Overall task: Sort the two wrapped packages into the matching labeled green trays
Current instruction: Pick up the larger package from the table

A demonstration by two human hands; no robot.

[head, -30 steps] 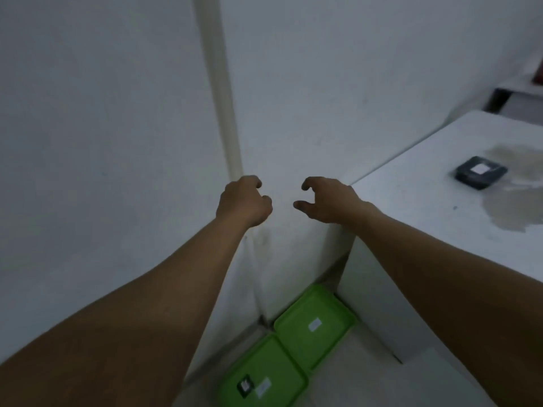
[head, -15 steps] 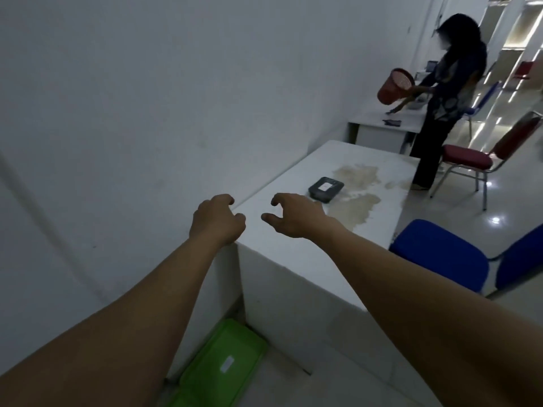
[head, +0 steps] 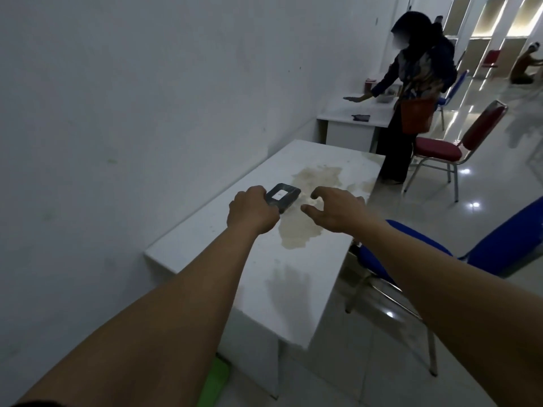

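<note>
A dark wrapped package (head: 286,196) with a white label lies on the white table (head: 264,259), beside a brownish stain. My left hand (head: 252,211) is curled over the package's near-left corner, fingers closed on it. My right hand (head: 335,211) hovers just right of the package, fingers spread and bent, holding nothing. Only a sliver of one green tray (head: 216,383) shows on the floor under the table's near end, beside my left forearm. The second package and the other tray are out of view.
A wall runs along the table's left side. A blue chair (head: 417,254) stands at the table's right edge, and a red chair (head: 440,152) further back. Another person (head: 417,92) stands at a second white table (head: 358,117) beyond.
The view swung up from the floor trays to the table. Both hands moved forward over the tabletop; my left hand reached the package and my right hand came beside it.
</note>
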